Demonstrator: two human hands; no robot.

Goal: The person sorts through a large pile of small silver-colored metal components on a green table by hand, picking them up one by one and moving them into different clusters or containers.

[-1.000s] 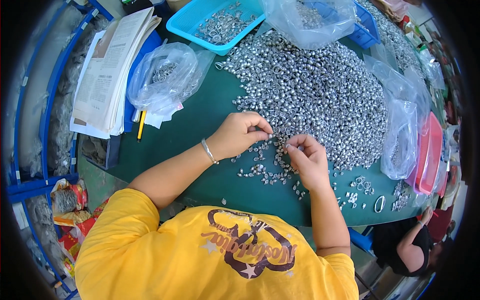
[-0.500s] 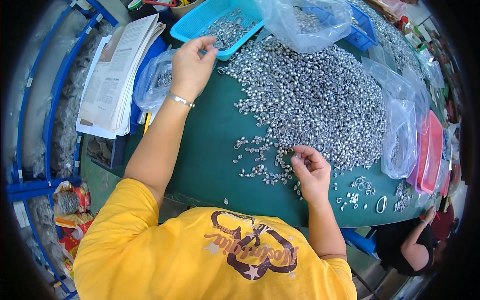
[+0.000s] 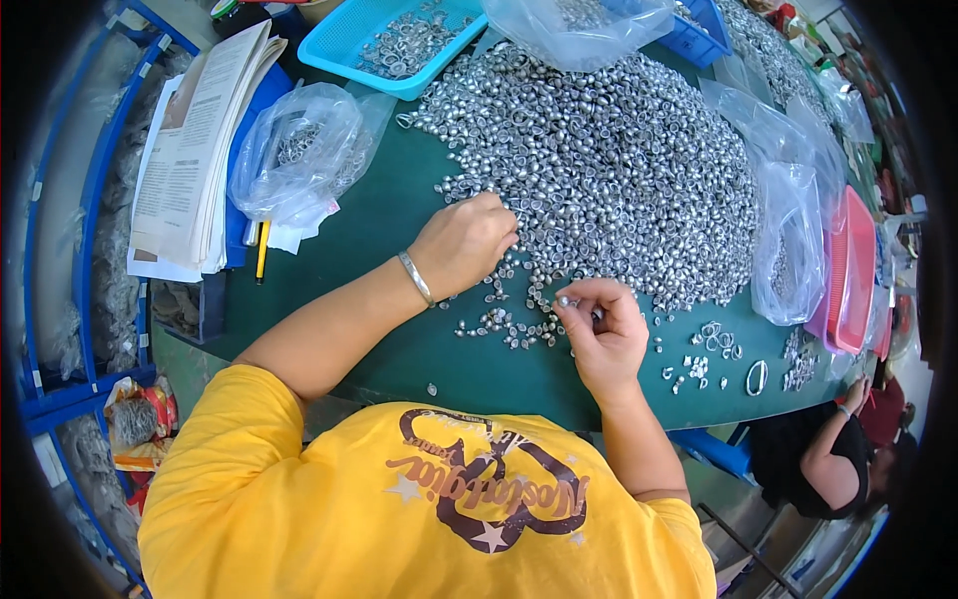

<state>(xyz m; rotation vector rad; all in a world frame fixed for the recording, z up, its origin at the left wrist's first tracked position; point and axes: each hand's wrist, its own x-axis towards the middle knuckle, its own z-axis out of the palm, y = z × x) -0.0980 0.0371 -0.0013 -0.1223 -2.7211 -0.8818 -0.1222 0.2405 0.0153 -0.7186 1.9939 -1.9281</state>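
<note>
A wide heap of small shiny silver metal pieces [image 3: 619, 170], rounded and bead-like, covers much of the green table [image 3: 369, 329]. At the heap's near left edge is my left hand [image 3: 464, 240], its fingers curled together; whatever they grip, if anything, is hidden. My right hand [image 3: 607, 334] is just to the right, over the near edge of the heap. Its thumb and forefinger pinch a small silver metal piece [image 3: 565, 301], and more pieces seem to sit under its curled fingers. Several loose pieces [image 3: 507, 324] lie scattered between the hands.
A light-blue basket [image 3: 414, 88] of silver pieces stands at the far left. Nearby are a clear plastic bag [image 3: 299, 150], a stack of papers [image 3: 200, 150] and a yellow pencil [image 3: 262, 252]. Bags [image 3: 788, 250] and a red basket [image 3: 853, 270] stand right, beyond small ring groups [image 3: 717, 339]. Another person [image 3: 823, 454] sits right.
My left hand has come from the light-blue basket down and right to the heap's edge, fingers closing. My right hand has stayed near its place; a silver piece now shows at its fingertips.
</note>
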